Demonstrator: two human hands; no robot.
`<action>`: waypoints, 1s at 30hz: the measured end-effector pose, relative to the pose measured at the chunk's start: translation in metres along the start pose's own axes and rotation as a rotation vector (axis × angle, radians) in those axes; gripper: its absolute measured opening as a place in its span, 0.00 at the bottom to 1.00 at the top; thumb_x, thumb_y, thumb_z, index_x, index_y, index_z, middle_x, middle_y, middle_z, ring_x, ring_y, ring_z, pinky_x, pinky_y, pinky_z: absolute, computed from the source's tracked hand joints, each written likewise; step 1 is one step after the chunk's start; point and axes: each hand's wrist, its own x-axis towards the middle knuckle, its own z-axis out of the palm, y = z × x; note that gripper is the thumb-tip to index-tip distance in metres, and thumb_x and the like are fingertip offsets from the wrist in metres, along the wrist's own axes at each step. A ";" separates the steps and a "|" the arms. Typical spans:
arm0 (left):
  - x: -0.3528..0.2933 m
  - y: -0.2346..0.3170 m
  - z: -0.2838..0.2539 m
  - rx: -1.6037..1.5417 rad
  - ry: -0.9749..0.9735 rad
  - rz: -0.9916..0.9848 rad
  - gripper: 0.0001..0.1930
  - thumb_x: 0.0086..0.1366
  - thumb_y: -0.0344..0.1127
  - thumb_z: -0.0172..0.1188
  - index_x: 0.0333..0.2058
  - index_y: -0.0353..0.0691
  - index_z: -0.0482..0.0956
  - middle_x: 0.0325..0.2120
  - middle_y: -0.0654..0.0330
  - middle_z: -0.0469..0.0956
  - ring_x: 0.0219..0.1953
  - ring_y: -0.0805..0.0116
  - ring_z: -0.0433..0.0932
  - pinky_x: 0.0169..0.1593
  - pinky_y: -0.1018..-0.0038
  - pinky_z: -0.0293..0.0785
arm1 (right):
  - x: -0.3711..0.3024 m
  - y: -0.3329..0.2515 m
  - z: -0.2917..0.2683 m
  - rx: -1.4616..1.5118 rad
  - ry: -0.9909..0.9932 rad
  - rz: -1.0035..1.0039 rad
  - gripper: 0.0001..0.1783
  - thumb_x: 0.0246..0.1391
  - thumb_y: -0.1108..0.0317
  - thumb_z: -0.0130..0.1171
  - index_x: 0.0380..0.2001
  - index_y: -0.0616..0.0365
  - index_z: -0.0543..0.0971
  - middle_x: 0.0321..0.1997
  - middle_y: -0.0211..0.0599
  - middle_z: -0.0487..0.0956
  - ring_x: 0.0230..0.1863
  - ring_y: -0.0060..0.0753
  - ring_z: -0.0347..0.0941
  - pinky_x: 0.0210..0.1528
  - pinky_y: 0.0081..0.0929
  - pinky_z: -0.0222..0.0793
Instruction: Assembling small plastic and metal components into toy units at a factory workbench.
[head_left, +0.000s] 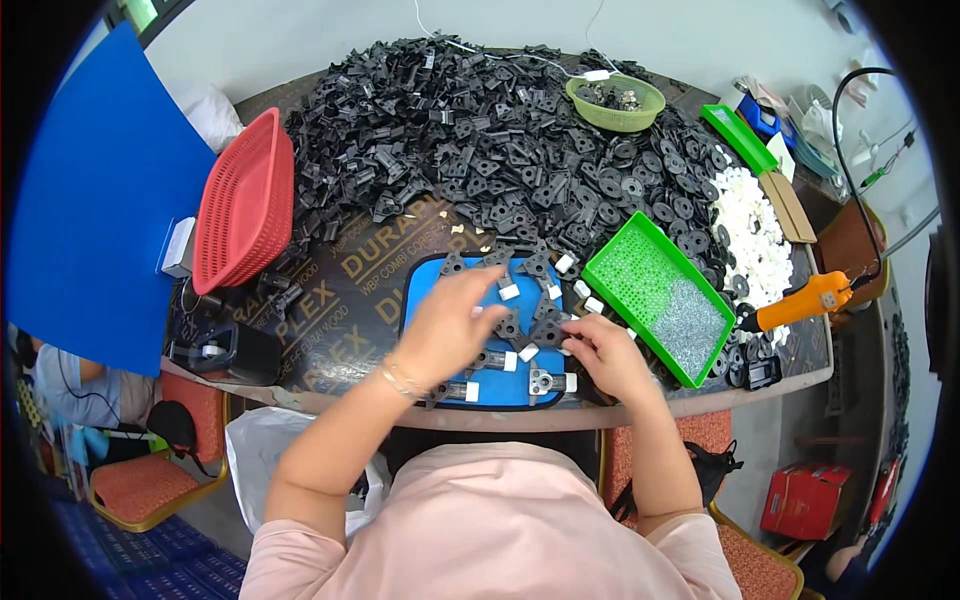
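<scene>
A blue mat [425, 280] lies before me, with several black three-lobed plastic parts [452, 264] on it, some fitted with white end pieces [509, 292]. My left hand [450, 325] hovers over the mat's left side, slightly blurred, thumb and fingers apart with nothing visible between them. At the mat's right edge, my right hand [605, 352] pinches the rim of a black plastic part [547, 328] between thumb and fingertips. Near the front edge, a black part with a metallic-looking centre [541, 382] and a white end piece lies flat.
Behind the mat rises a big heap of black parts [400, 130]. A green tray [645, 262] of small metal pieces, white pieces [750, 230] and an orange electric screwdriver [805, 302] are at right. Red baskets [245, 205] and a black tape dispenser [235, 355] stand at left.
</scene>
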 end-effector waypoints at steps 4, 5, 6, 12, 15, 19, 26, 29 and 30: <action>-0.031 -0.040 -0.012 0.154 0.001 -0.056 0.15 0.59 0.32 0.56 0.45 0.36 0.75 0.46 0.52 0.75 0.51 0.51 0.71 0.54 0.62 0.66 | -0.002 0.003 -0.012 -0.198 -0.140 0.031 0.10 0.52 0.70 0.57 0.38 0.57 0.80 0.32 0.41 0.75 0.34 0.45 0.73 0.38 0.33 0.68; -0.037 -0.043 -0.009 0.200 -0.031 -0.026 0.16 0.60 0.32 0.55 0.47 0.37 0.74 0.49 0.53 0.74 0.54 0.51 0.68 0.57 0.60 0.64 | -0.004 0.001 -0.013 -0.196 -0.146 0.029 0.10 0.52 0.70 0.57 0.38 0.57 0.80 0.32 0.41 0.75 0.34 0.45 0.73 0.38 0.33 0.68; -0.042 -0.045 -0.008 0.245 -0.063 0.004 0.17 0.60 0.32 0.55 0.48 0.38 0.73 0.51 0.53 0.72 0.58 0.52 0.66 0.59 0.59 0.61 | -0.005 0.000 -0.014 -0.250 -0.140 0.065 0.10 0.52 0.70 0.57 0.38 0.57 0.80 0.32 0.41 0.75 0.34 0.45 0.73 0.38 0.34 0.68; -0.056 -0.049 -0.004 0.278 -0.278 -0.025 0.24 0.60 0.32 0.53 0.57 0.44 0.66 0.62 0.57 0.59 0.66 0.55 0.52 0.65 0.53 0.47 | -0.008 -0.014 -0.008 -0.333 -0.022 0.099 0.10 0.48 0.72 0.59 0.37 0.58 0.80 0.34 0.41 0.75 0.35 0.46 0.73 0.37 0.35 0.69; -0.057 -0.050 -0.007 0.321 -0.290 -0.009 0.25 0.60 0.33 0.53 0.57 0.45 0.66 0.63 0.57 0.57 0.67 0.55 0.50 0.66 0.52 0.44 | -0.010 -0.017 0.001 -0.272 -0.011 0.133 0.11 0.47 0.72 0.60 0.36 0.58 0.79 0.35 0.42 0.75 0.35 0.46 0.73 0.38 0.34 0.69; -0.057 -0.036 -0.019 0.281 -0.280 -0.012 0.23 0.60 0.35 0.54 0.56 0.46 0.69 0.63 0.57 0.57 0.67 0.53 0.49 0.66 0.51 0.42 | -0.011 -0.019 0.006 -0.284 0.081 0.032 0.12 0.44 0.72 0.62 0.36 0.57 0.79 0.36 0.40 0.75 0.37 0.44 0.73 0.39 0.33 0.70; -0.066 -0.018 -0.005 0.187 -0.343 0.072 0.23 0.58 0.44 0.60 0.51 0.46 0.73 0.60 0.59 0.63 0.66 0.54 0.52 0.65 0.50 0.42 | -0.012 -0.032 0.010 -0.330 -0.084 -0.184 0.14 0.38 0.65 0.68 0.33 0.48 0.82 0.49 0.34 0.72 0.52 0.43 0.66 0.51 0.39 0.61; -0.065 -0.017 -0.006 0.175 -0.393 0.075 0.22 0.57 0.42 0.60 0.51 0.47 0.73 0.61 0.59 0.62 0.66 0.53 0.51 0.65 0.49 0.40 | -0.013 -0.029 0.005 -0.358 -0.074 -0.176 0.12 0.39 0.63 0.67 0.31 0.48 0.82 0.49 0.34 0.72 0.53 0.42 0.65 0.51 0.39 0.60; -0.063 -0.017 -0.006 0.171 -0.406 0.075 0.21 0.57 0.41 0.60 0.51 0.48 0.74 0.60 0.59 0.63 0.67 0.53 0.51 0.65 0.48 0.39 | -0.013 -0.029 0.004 -0.349 -0.083 -0.181 0.12 0.40 0.63 0.67 0.32 0.48 0.82 0.50 0.34 0.72 0.53 0.41 0.65 0.51 0.38 0.60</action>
